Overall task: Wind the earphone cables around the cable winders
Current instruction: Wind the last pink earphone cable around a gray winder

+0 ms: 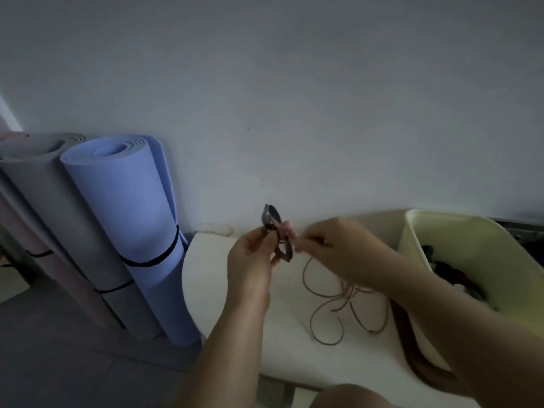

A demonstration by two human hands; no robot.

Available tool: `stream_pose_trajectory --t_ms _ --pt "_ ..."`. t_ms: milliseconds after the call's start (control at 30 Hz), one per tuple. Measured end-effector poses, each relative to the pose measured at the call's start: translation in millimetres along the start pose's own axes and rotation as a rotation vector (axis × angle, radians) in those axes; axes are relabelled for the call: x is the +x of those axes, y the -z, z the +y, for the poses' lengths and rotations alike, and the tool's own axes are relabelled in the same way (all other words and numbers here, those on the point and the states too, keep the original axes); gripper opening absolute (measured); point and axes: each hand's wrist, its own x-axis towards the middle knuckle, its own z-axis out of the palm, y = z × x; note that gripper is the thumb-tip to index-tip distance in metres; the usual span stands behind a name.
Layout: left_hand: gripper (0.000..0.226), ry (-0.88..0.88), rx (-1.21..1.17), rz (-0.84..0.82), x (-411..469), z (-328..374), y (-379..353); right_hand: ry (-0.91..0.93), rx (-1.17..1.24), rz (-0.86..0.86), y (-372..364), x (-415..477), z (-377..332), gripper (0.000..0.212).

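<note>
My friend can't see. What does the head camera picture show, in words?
A left hand holds a dark cable winder while the right hand pinches a pink earphone cable wrapped around it. Loose cable loops lie on a white table below.

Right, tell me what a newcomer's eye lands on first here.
Centre frame, the left hand grips a dark cable winder while the right hand pinches the pinkish earphone cable, whose slack loops on the white table. Left of the table, a blue rolled mat stands against the wall.
</note>
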Motion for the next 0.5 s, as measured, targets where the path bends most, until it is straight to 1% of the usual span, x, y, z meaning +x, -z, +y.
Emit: stream_pose_trajectory --t_ms 100,167,233,300,400,500 --pt "0.018 -0.083 0.236 -0.117 -2.8 1.0 3.9 -0.018 0.024 0.148 22.8 10.0 2.6 0.026" --pt "0.016 -0.165 0.353 -0.206 -8.5 6.9 7.2 -0.011 0.037 0.199 35.1 15.7 3.7 0.026" --pt "0.015 -0.192 0.385 -0.328 -15.2 11.9 11.1 -0.006 0.087 0.195 43.5 19.6 4.0 0.026" --pt "0.016 -0.184 0.402 -0.408 -17.5 14.1 15.7 -0.013 0.143 0.168 45.9 22.0 5.3 0.026" --pt "0.016 -0.173 0.41 -0.468 -14.2 16.9 23.9 -0.045 0.215 0.144 38.3 25.1 8.8 0.027" --pt "0.02 -0.145 0.366 -0.488 -9.5 19.2 31.2 -0.117 0.395 0.145 24.4 25.9 11.4 0.03"
